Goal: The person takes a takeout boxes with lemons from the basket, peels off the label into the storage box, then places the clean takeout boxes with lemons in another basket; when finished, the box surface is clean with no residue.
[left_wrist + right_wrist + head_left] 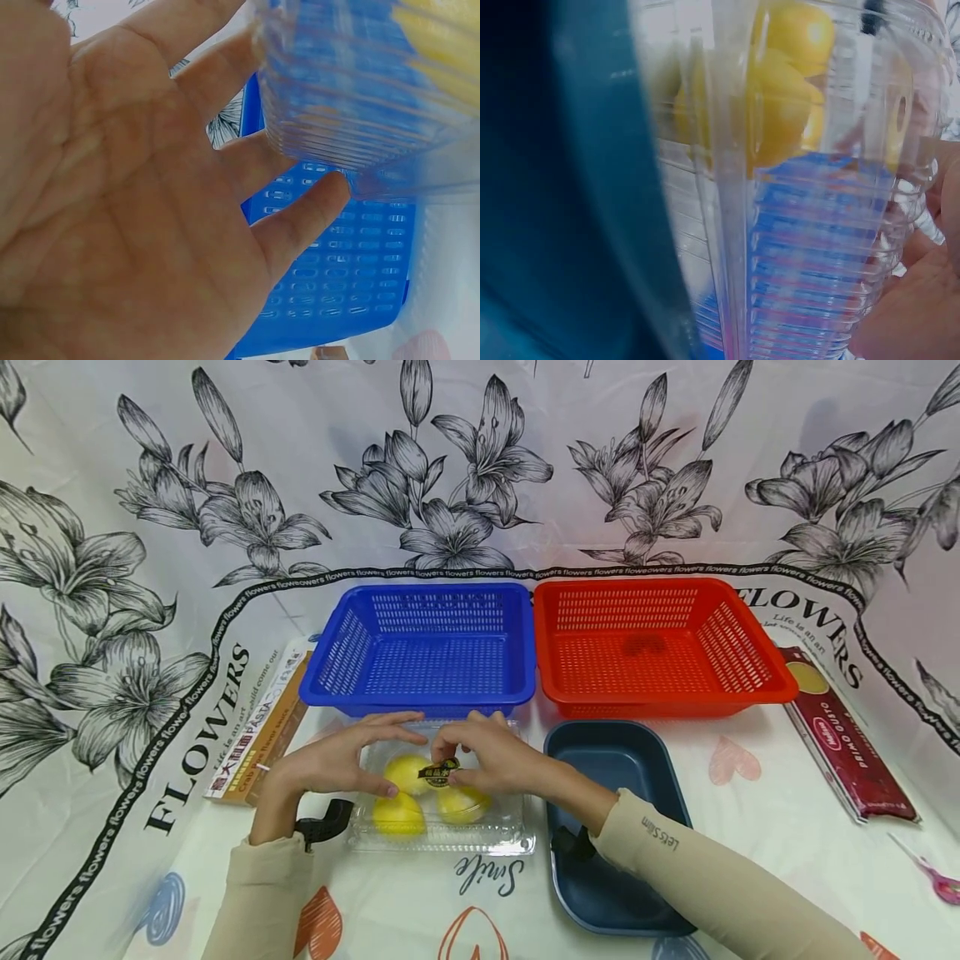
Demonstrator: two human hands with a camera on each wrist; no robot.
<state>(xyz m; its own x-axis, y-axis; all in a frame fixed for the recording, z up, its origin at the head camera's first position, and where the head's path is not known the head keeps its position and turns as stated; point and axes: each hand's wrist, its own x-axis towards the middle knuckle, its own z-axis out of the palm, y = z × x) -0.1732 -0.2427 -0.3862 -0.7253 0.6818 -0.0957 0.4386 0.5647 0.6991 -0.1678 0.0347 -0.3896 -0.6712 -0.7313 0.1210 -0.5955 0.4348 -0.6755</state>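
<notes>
A clear plastic clamshell box [487, 837] lies in front of me with yellow lemon-like fruits [399, 814] inside; three show through its lid. A black and gold sticker label [433, 772] is on top of the lid. At the label, my right hand [498, 758] has its index finger and thumb bent in, their tips at its edges. My left hand [333, 756] spreads over the box's left side, thumb apart from the fingers. In the left wrist view, fingertips of the left hand [142, 187] touch the ribbed plastic wall. The right wrist view hides the right fingertips.
Behind the box stand a blue basket [420, 702] and a red basket [667, 703]. A dark blue tray [622, 893] lies to the right, under my right forearm. Boxed pasta sauce [262, 735] is at left; a red packet [851, 743] and pink scissors [941, 881] are at right.
</notes>
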